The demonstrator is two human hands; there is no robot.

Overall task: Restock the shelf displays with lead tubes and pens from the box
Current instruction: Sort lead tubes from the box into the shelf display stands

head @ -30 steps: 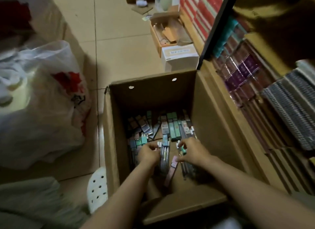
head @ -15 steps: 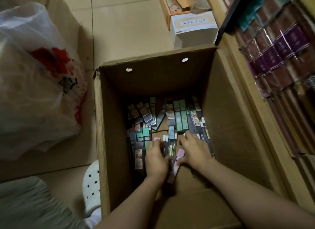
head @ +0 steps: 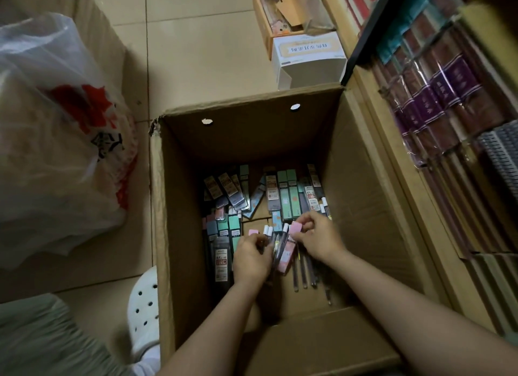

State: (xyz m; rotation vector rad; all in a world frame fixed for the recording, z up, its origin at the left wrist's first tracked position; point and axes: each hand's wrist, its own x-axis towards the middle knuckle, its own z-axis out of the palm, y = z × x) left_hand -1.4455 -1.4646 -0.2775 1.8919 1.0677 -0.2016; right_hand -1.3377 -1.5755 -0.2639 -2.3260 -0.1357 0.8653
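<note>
"100" on lead tube pkg [head: 221, 259]

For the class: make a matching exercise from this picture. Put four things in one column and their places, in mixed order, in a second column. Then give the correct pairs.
Things:
1. plastic bag
2. white carton
3. right hand
4. white stool

Places:
A. inside the cardboard box, pinching a pink-capped tube
B. floor, beyond the box's far wall
C. floor, left of the box
D. against the box's near left corner

Pairs: 1-C, 2-B, 3-A, 4-D
</note>
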